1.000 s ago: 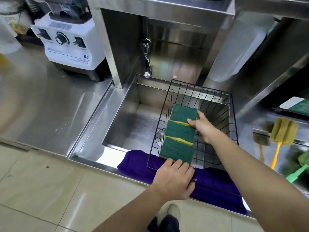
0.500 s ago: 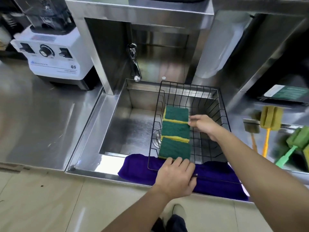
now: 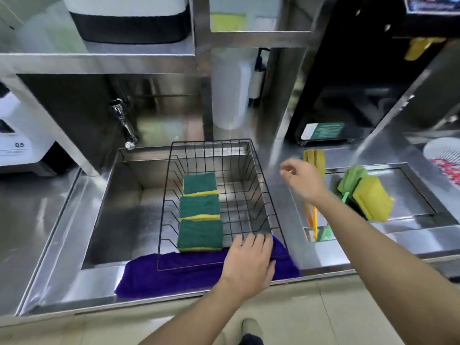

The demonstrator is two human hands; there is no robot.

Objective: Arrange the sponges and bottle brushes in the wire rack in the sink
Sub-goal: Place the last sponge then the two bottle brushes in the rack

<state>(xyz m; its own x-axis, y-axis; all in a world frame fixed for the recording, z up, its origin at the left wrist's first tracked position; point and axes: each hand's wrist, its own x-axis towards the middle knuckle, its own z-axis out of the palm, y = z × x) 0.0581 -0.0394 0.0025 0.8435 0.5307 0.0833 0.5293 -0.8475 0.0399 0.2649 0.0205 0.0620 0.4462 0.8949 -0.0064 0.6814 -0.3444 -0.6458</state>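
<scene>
A black wire rack (image 3: 258, 170) sits in the steel sink (image 3: 119, 202). Three green-and-yellow sponges (image 3: 200, 210) lie in a row along the rack's left side. My left hand (image 3: 250, 260) rests on the rack's near rim, fingers laid over the wire. My right hand (image 3: 302, 180) hovers right of the rack above the counter, fingers loosely apart and holding nothing. Bottle brushes lie on the counter to the right: a yellow-headed one with an orange handle (image 3: 315, 158), and a green one (image 3: 352, 179) beside a yellow sponge head (image 3: 372, 201).
A purple cloth (image 3: 174, 272) drapes over the sink's near edge under the rack. A tap (image 3: 124, 125) sticks out at the back left. A white blender base (image 3: 22, 140) stands at far left. A recessed tray (image 3: 410, 195) lies right of the brushes.
My right hand has let go of the far sponge and moved right, out of the rack toward the brushes. The view has shifted right. My left hand stays on the rack's rim.
</scene>
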